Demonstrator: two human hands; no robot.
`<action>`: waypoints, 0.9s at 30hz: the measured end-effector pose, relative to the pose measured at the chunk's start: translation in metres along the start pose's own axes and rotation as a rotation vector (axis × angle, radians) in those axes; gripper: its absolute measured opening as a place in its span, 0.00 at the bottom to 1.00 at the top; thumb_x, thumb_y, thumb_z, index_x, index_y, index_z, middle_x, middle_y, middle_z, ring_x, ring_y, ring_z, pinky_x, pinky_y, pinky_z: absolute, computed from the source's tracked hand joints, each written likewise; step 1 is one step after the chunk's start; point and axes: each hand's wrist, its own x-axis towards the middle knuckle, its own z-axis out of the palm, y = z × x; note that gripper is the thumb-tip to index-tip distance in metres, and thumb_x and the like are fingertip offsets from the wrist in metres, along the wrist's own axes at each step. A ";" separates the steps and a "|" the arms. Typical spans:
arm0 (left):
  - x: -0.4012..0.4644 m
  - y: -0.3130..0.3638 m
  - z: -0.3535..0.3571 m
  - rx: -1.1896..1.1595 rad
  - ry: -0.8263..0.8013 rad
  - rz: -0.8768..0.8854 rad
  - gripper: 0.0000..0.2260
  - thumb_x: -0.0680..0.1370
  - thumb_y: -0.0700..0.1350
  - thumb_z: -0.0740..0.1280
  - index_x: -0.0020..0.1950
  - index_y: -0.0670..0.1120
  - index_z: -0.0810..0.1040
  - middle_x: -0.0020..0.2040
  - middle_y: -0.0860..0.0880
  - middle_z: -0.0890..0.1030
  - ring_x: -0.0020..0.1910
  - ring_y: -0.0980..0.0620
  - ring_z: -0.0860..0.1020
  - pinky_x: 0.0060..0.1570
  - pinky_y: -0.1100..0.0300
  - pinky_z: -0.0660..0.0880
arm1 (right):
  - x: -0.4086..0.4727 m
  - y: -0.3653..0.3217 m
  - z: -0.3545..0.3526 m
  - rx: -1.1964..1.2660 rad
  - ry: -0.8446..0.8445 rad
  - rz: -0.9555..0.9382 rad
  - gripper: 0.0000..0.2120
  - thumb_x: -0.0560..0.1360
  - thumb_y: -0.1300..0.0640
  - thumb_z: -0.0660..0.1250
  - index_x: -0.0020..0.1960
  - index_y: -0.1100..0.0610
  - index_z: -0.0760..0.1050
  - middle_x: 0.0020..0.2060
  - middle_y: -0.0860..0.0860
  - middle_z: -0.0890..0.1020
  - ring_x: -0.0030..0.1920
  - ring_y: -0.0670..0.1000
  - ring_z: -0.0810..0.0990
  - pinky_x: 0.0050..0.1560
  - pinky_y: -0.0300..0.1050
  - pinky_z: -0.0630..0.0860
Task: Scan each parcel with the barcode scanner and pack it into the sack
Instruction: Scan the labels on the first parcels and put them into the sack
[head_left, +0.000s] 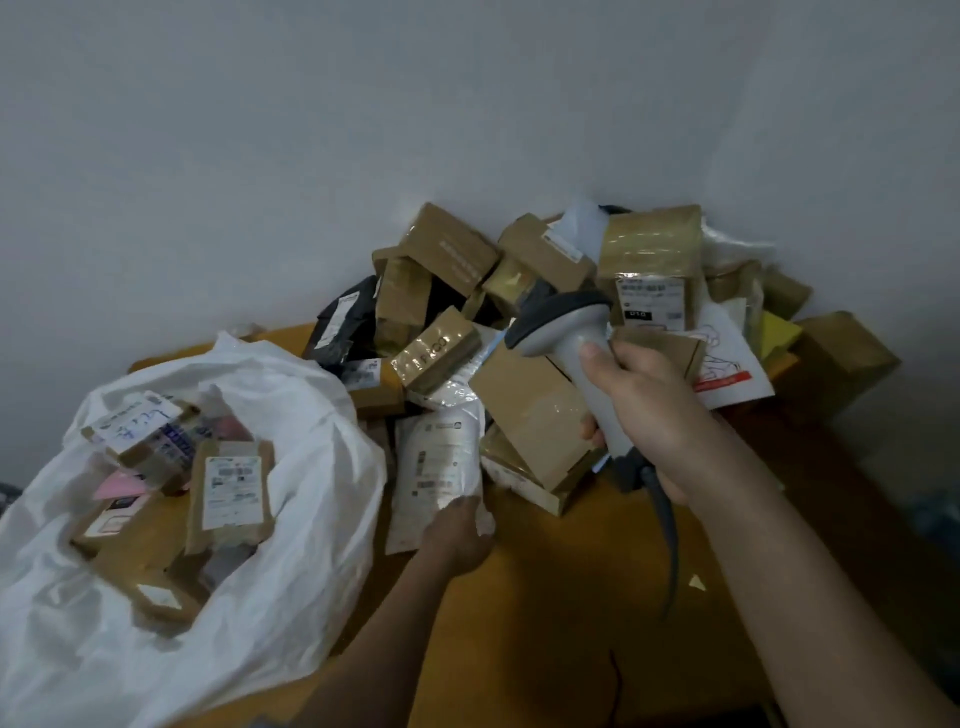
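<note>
Dozens of parcels sit heaped in the far corner where the wall (363, 130) meets the yellow-brown table (545, 597), so the parcel pile (545, 291) has something to lean against and stays within arm's reach. Boxes wrapped in brown tape make up most of it, with a black mailer (343, 322) and some white bags mixed in.

Next in size, the white sack (311, 467) slumps at the table's left edge, its mouth gaping toward the person, probably so that each scanned item can be dropped straight in with a short sideways move. Several brown parcels already lie inside, one with its label (232, 491) facing up.

Between sack and pile, the white mailer (436, 467) is tilted with its printed label upward, which suits scanning. The left hand (457, 535) pinches its near end, fingers curled onto the plastic, holding it just beside the sack's rim.

The grey barcode scanner (571, 343) is raised over the pile's front, its head aimed down and left toward that mailer. The right hand (649, 410) is wrapped tight round its handle, thumb up the back, the cable (670, 545) trailing down to the table
</note>
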 end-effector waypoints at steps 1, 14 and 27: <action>0.002 0.000 0.011 -0.008 -0.016 -0.048 0.28 0.80 0.50 0.64 0.78 0.46 0.58 0.75 0.44 0.65 0.72 0.44 0.66 0.68 0.50 0.67 | 0.003 0.006 -0.005 -0.001 -0.027 -0.001 0.11 0.82 0.45 0.58 0.49 0.49 0.75 0.26 0.48 0.80 0.29 0.44 0.79 0.35 0.46 0.75; -0.035 0.012 0.078 0.186 -0.055 -0.104 0.29 0.78 0.48 0.64 0.77 0.47 0.59 0.68 0.46 0.71 0.67 0.45 0.69 0.64 0.51 0.65 | 0.036 0.042 -0.006 -0.041 -0.288 0.049 0.13 0.82 0.46 0.58 0.48 0.53 0.75 0.32 0.52 0.80 0.30 0.46 0.80 0.36 0.48 0.75; -0.012 -0.002 0.077 0.006 0.068 -0.142 0.37 0.76 0.44 0.67 0.79 0.52 0.51 0.78 0.49 0.59 0.78 0.50 0.55 0.74 0.45 0.49 | 0.045 0.056 0.009 -0.111 -0.355 0.066 0.15 0.82 0.46 0.58 0.48 0.56 0.76 0.29 0.50 0.79 0.28 0.46 0.78 0.35 0.46 0.75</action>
